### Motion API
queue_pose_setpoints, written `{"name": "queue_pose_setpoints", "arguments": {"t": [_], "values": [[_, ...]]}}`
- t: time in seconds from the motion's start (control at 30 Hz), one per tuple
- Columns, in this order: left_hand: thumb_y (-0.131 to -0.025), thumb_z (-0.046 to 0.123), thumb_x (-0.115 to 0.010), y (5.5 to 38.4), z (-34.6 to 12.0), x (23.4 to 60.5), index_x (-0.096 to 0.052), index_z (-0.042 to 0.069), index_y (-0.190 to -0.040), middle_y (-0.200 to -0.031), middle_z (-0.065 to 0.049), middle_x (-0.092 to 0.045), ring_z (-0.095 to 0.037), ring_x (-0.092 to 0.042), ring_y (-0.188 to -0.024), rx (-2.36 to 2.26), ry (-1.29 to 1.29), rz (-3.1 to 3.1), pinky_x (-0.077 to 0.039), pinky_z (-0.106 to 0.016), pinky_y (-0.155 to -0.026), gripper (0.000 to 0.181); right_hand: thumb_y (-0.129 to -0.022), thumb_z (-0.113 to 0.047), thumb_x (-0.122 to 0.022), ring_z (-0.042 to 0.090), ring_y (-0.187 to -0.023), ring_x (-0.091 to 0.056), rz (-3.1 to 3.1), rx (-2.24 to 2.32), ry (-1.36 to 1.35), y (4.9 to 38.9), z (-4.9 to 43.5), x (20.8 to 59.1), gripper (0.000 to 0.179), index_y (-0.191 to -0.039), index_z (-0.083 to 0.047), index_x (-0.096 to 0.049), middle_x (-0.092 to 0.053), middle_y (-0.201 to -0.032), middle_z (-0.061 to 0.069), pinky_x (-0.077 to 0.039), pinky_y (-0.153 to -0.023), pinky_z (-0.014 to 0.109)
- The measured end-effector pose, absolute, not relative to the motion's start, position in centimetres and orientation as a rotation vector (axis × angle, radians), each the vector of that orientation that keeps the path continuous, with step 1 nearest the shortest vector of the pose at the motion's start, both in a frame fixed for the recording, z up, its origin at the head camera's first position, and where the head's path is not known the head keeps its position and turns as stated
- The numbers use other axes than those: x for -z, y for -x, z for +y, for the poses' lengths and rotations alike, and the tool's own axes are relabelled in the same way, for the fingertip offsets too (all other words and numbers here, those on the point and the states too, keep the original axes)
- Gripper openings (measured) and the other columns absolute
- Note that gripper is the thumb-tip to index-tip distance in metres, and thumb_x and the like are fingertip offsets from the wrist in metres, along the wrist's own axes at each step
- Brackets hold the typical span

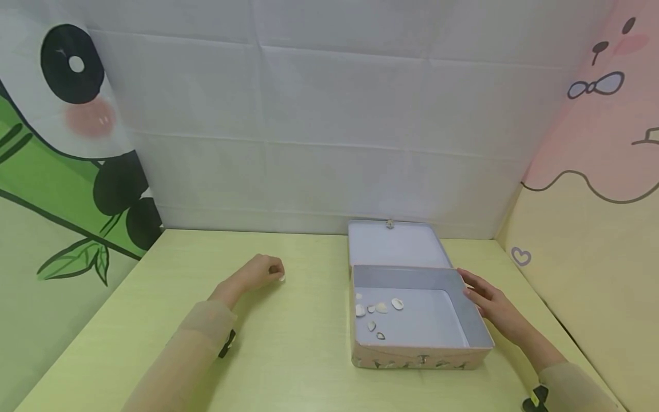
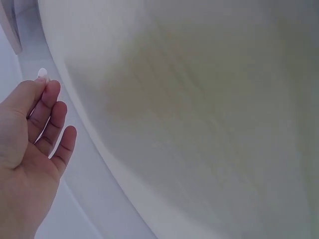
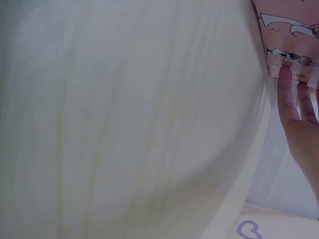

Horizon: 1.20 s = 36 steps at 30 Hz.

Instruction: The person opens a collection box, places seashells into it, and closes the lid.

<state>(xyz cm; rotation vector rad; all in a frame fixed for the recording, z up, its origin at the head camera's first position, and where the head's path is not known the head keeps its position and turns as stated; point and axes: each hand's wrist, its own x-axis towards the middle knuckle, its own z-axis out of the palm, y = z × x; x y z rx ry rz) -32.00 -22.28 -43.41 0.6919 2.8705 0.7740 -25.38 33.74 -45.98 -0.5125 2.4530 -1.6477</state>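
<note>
Over the left part of the table, my left hand pinches a small white seashell between thumb and index finger; its other fingers bend loosely in the left wrist view. A pink metal box stands to the right with its hinged lid laid back. Inside, on the left part of its floor, lie several small shells. My right hand rests at the box's right side near the back corner. The right wrist view has its extended fingertips against the printed pink wall.
The pale yellow table reaches a white cloth backdrop behind the box lid. A printed panel rises along the left side, and a pink and cream panel along the right, close to my right arm.
</note>
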Motion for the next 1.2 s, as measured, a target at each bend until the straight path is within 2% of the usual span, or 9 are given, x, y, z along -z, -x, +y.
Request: {"name": "queue_pose_setpoints", "arguments": {"t": [0.1, 0.33, 0.63, 0.77, 0.93, 1.2], "values": [[-0.091, 0.010, -0.062, 31.7, -22.1, 42.9, -0.067, 0.008, -0.087, -0.083, 0.001, -0.066, -0.011, -0.059, -0.076, -0.778, -0.726, 2.883, -0.050, -0.029, -0.071, 0.006, -0.102, -0.023, -0.039, -0.011, -0.113, -0.046, 2.452, 1.651, 0.513, 25.4, 33.7, 46.0, 0.051, -0.150, -0.016, -0.023, -0.020, -0.153, 0.022, -0.042, -0.093, 0.061], [-0.091, 0.012, -0.062, 31.4, -21.5, 42.0, -0.067, 0.008, -0.089, -0.083, 0.000, -0.068, -0.009, -0.059, -0.075, -0.747, -0.775, 2.923, -0.050, -0.028, -0.070, 0.007, -0.102, -0.024, -0.040, -0.011, -0.112, -0.046, 2.469, 1.645, 0.500, 25.1, 33.6, 45.6, 0.052, -0.150, -0.016, -0.023, -0.020, -0.153, 0.022, -0.046, -0.091, 0.051], [-0.090, 0.011, -0.063, 30.2, -19.8, 40.1, -0.068, 0.003, -0.092, -0.087, -0.002, -0.069, -0.016, -0.064, -0.082, -0.726, -0.792, 3.000, -0.053, -0.034, -0.075, 0.009, -0.102, -0.023, -0.040, -0.012, -0.113, -0.046, 2.457, 1.651, 0.505, 25.0, 33.6, 45.6, 0.052, -0.151, -0.015, -0.022, -0.020, -0.153, 0.022, -0.045, -0.092, 0.054], [-0.090, 0.010, -0.064, 29.5, -18.8, 39.0, -0.069, 0.004, -0.091, -0.087, -0.002, -0.069, -0.021, -0.064, -0.085, -0.693, -0.821, 3.054, -0.052, -0.037, -0.078, 0.008, -0.102, -0.024, -0.040, -0.013, -0.113, -0.045, 2.455, 1.653, 0.506, 25.0, 33.6, 45.7, 0.052, -0.151, -0.015, -0.022, -0.020, -0.153, 0.023, -0.043, -0.093, 0.058], [-0.089, 0.011, -0.065, 28.8, -17.5, 38.3, -0.070, 0.007, -0.089, -0.086, -0.001, -0.069, -0.019, -0.061, -0.084, -0.671, -0.843, 3.126, -0.051, -0.035, -0.076, 0.006, -0.102, -0.024, -0.040, -0.013, -0.113, -0.044, 2.453, 1.653, 0.501, 25.1, 33.7, 45.8, 0.052, -0.151, -0.016, -0.023, -0.019, -0.154, 0.022, -0.041, -0.093, 0.062], [-0.089, 0.012, -0.065, 27.4, -15.6, 37.5, -0.070, 0.010, -0.089, -0.086, 0.001, -0.069, -0.016, -0.056, -0.081, -0.693, -0.851, 3.193, -0.049, -0.031, -0.073, 0.006, -0.102, -0.025, -0.040, -0.011, -0.112, -0.046, 2.449, 1.654, 0.492, 25.1, 33.6, 45.8, 0.052, -0.150, -0.016, -0.023, -0.020, -0.153, 0.022, -0.045, -0.092, 0.052]]}}
